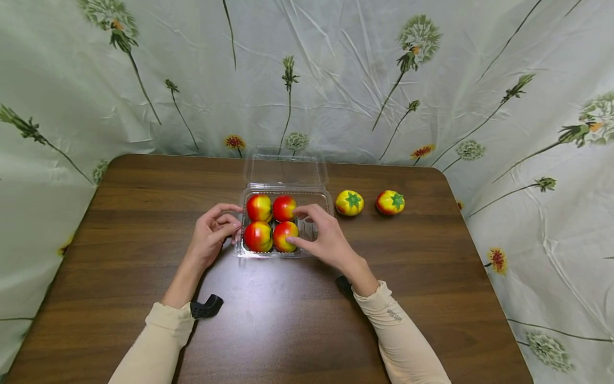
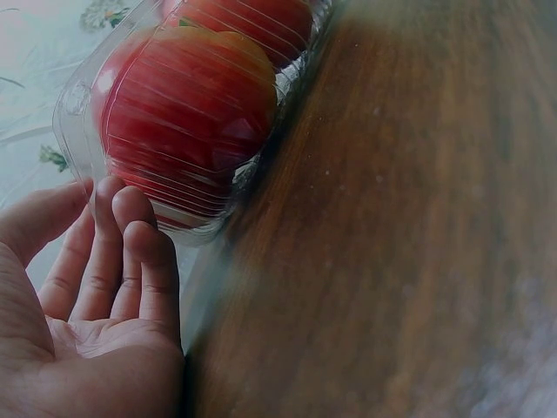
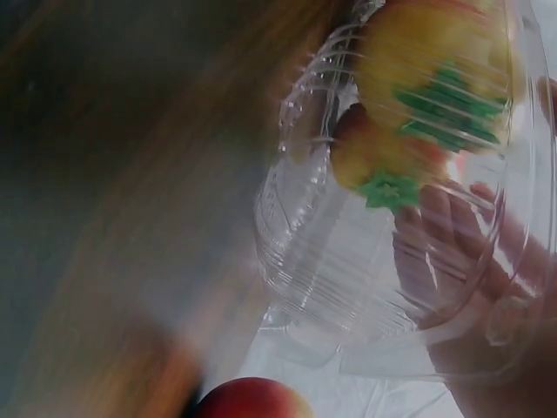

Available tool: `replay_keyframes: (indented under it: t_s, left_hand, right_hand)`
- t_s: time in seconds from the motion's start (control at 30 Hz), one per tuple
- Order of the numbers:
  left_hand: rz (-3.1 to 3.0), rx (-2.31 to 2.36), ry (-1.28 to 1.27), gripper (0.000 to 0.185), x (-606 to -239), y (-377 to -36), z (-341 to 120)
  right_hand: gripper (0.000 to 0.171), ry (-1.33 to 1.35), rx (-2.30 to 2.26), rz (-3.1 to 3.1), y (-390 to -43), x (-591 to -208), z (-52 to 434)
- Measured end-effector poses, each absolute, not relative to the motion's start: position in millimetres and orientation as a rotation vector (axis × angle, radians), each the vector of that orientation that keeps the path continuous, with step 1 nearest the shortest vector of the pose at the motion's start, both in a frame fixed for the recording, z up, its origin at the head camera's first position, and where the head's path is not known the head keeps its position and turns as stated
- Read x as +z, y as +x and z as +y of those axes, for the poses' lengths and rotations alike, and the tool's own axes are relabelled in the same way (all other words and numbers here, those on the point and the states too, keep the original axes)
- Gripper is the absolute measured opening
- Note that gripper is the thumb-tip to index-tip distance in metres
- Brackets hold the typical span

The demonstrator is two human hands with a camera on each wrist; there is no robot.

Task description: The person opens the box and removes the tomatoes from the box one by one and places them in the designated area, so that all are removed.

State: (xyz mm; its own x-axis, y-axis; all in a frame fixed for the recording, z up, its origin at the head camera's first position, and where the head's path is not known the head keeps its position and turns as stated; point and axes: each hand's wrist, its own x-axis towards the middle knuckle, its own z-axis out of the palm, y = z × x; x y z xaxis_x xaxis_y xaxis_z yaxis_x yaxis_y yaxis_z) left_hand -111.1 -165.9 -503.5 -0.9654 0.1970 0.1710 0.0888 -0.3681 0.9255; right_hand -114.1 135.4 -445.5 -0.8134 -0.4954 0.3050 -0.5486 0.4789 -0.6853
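Observation:
Several round red-and-yellow fruits (image 1: 259, 237) sit in two rows in a clear plastic clamshell box (image 1: 283, 255), filling its left and middle parts. My left hand (image 1: 209, 233) is at the box's left side, thumb apart from the loosely bent fingers (image 2: 144, 270), fingertips right at the plastic wall. Reaching over the right side, my right hand (image 1: 326, 240) has its fingers by the back right fruit (image 1: 284, 208) and its thumb at the front right fruit (image 1: 285, 237). Through the clear wall, the right wrist view shows green leafy caps (image 3: 392, 190) on the fruits and fingers (image 3: 457, 222) inside the box.
The box's clear lid (image 1: 286, 168) stands folded back toward the wall cloth. Two more fruits with green caps, one nearer (image 1: 349, 203) and one farther right (image 1: 390, 202), lie on the brown wooden table (image 1: 408, 277). A flower-printed cloth (image 1: 336, 80) hangs behind.

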Motion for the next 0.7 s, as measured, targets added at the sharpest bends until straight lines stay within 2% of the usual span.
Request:
replay_keyframes:
  t_s: [0.47,0.7]
  left_hand:
    - [1.738,2.511,0.365,0.030,-502.1,-111.2,-165.0]
    - [1.748,2.504,0.354,0.029,-503.8,-111.2,-165.5]
  right_hand:
    - [0.054,1.008,1.218,-2.733,-112.8,-449.4,132.6]
    - [0.059,1.006,1.124,-2.812,-111.2,-449.9,133.0]
